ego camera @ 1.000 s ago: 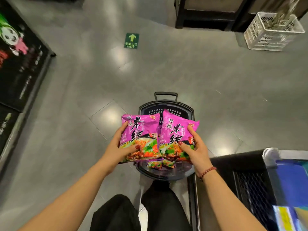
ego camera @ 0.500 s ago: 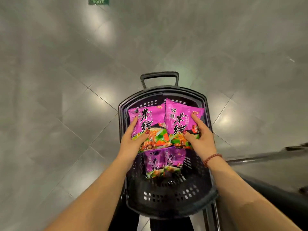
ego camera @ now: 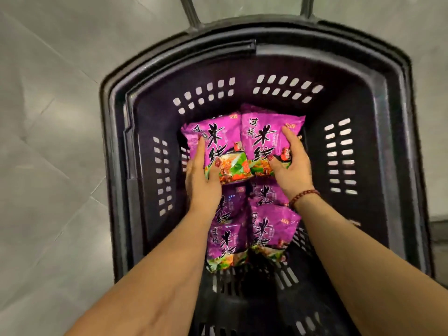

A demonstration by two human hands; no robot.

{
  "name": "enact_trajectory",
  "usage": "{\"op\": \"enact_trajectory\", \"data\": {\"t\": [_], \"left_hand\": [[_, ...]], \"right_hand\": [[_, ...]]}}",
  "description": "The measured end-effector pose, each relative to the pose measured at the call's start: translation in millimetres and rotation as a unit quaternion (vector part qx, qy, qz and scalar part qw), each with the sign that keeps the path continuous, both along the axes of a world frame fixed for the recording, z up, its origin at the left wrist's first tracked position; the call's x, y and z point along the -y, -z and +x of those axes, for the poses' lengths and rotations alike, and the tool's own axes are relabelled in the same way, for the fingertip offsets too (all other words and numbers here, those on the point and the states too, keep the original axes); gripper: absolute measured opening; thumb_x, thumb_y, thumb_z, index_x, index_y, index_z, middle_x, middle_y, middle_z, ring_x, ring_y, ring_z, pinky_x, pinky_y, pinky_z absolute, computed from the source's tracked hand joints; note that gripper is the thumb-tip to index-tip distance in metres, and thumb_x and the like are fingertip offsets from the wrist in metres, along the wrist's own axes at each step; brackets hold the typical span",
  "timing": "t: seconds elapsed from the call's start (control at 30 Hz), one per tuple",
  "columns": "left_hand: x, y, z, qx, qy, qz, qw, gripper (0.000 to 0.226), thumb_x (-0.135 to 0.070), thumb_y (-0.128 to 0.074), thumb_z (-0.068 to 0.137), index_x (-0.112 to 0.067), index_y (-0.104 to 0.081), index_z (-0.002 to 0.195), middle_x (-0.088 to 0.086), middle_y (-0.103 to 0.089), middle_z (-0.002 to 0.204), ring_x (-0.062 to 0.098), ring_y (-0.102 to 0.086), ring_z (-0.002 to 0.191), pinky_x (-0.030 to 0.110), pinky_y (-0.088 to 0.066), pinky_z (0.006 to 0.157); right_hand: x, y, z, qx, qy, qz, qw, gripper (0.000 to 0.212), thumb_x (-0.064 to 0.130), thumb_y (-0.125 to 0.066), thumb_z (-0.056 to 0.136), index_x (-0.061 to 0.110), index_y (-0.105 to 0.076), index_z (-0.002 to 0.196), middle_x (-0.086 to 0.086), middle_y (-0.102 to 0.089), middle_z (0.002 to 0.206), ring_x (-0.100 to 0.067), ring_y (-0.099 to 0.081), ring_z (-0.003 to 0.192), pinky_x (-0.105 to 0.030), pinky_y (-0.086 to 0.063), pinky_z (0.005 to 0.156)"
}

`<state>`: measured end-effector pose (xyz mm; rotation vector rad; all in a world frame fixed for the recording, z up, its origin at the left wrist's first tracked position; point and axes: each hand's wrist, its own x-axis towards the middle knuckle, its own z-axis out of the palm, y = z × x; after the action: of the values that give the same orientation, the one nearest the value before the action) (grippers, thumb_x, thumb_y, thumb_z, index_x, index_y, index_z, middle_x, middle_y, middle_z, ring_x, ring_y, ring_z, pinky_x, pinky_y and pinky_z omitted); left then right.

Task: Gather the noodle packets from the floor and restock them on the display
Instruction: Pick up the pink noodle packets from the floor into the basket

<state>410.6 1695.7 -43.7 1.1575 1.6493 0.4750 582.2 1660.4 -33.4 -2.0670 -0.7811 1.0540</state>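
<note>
Two purple noodle packets lie side by side deep inside a black shopping basket (ego camera: 242,54). My left hand (ego camera: 202,180) grips the left packet (ego camera: 218,141) along its left edge, thumb on its printed face. My right hand (ego camera: 291,166) grips the right packet (ego camera: 264,139) along its right edge, thumb on its lower front. Both hands are down inside the basket. Below them, more purple packets (ego camera: 269,229) lie on the basket floor, partly covered by my wrists.
The basket has perforated walls and a pull handle (ego camera: 247,8) at its far end. It stands on grey floor tiles (ego camera: 48,141). A dark edge shows at the far right (ego camera: 438,229).
Both hands have carried the two packets from above the basket down into it. The camera has tilted and moved closer, so the basket now fills the view.
</note>
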Motion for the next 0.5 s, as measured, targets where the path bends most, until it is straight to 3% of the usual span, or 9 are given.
{"op": "enact_trajectory", "data": {"t": [0.07, 0.17, 0.23, 0.27, 0.33, 0.43, 0.5], "left_hand": [[0, 19, 3, -0.036, 0.029, 0.016, 0.999, 0.072, -0.004, -0.048, 0.098, -0.050, -0.023, 0.148, -0.008, -0.022, 0.158, -0.029, -0.027, 0.114, -0.006, -0.028, 0.075], [1, 32, 7, -0.072, 0.056, 0.006, 0.996, 0.068, -0.011, -0.047, 0.101, -0.050, -0.019, 0.149, -0.007, -0.004, 0.162, -0.031, -0.031, 0.094, -0.001, -0.033, 0.086], [2, 35, 8, -0.152, 0.093, 0.056, 0.982, 0.069, -0.014, -0.050, 0.100, -0.043, -0.016, 0.152, -0.005, 0.004, 0.163, -0.011, -0.038, 0.122, 0.021, -0.035, 0.107], [3, 37, 8, -0.214, 0.124, 0.105, 0.963, 0.070, -0.017, -0.052, 0.098, -0.038, -0.013, 0.154, 0.000, 0.006, 0.163, 0.006, -0.027, 0.140, 0.031, -0.029, 0.115], [3, 41, 5, -0.290, 0.191, 0.207, 0.915, 0.074, -0.026, -0.052, 0.095, -0.027, -0.009, 0.155, 0.008, 0.000, 0.163, 0.024, -0.005, 0.149, 0.042, -0.011, 0.121], [-1, 47, 6, -0.299, 0.310, 0.272, 0.861, 0.076, -0.034, -0.050, 0.093, -0.024, -0.006, 0.154, 0.007, -0.007, 0.162, 0.026, -0.001, 0.148, 0.047, -0.006, 0.121], [-7, 52, 7, -0.325, 0.373, 0.244, 0.834, 0.076, -0.037, -0.050, 0.095, -0.029, 0.002, 0.151, 0.000, 0.007, 0.161, 0.020, 0.011, 0.145, 0.047, -0.002, 0.121]], "right_hand": [[2, 23, 1, 0.007, 0.001, -0.006, 1.000, 0.068, 0.001, -0.058, 0.091, 0.030, -0.033, 0.147, 0.011, -0.030, 0.153, 0.005, -0.023, 0.129, 0.004, -0.025, 0.093], [4, 47, 3, 0.062, -0.026, -0.029, 0.997, 0.068, 0.005, -0.057, 0.092, 0.028, -0.028, 0.150, 0.004, -0.029, 0.154, 0.001, -0.024, 0.132, -0.016, -0.024, 0.107], [3, 54, 0, 0.166, -0.058, -0.048, 0.983, 0.069, 0.008, -0.057, 0.092, 0.023, -0.025, 0.151, -0.009, -0.022, 0.156, -0.015, -0.024, 0.141, -0.028, -0.026, 0.114], [3, 55, -4, 0.253, -0.077, -0.055, 0.963, 0.070, 0.010, -0.060, 0.091, 0.020, -0.026, 0.151, -0.015, -0.020, 0.156, -0.025, -0.022, 0.143, -0.035, -0.027, 0.115], [6, 53, -12, 0.403, -0.119, -0.058, 0.906, 0.073, 0.017, -0.065, 0.088, 0.016, -0.027, 0.150, -0.020, -0.021, 0.155, -0.034, -0.021, 0.144, -0.042, -0.023, 0.116], [6, 58, -15, 0.465, -0.243, -0.045, 0.850, 0.075, 0.030, -0.064, 0.088, 0.017, -0.025, 0.151, -0.017, -0.019, 0.158, -0.035, -0.018, 0.145, -0.043, -0.010, 0.116], [3, 65, -10, 0.474, -0.325, -0.087, 0.814, 0.074, 0.041, -0.055, 0.093, 0.021, -0.016, 0.153, -0.014, -0.011, 0.160, -0.035, -0.011, 0.147, -0.045, -0.004, 0.116]]}}
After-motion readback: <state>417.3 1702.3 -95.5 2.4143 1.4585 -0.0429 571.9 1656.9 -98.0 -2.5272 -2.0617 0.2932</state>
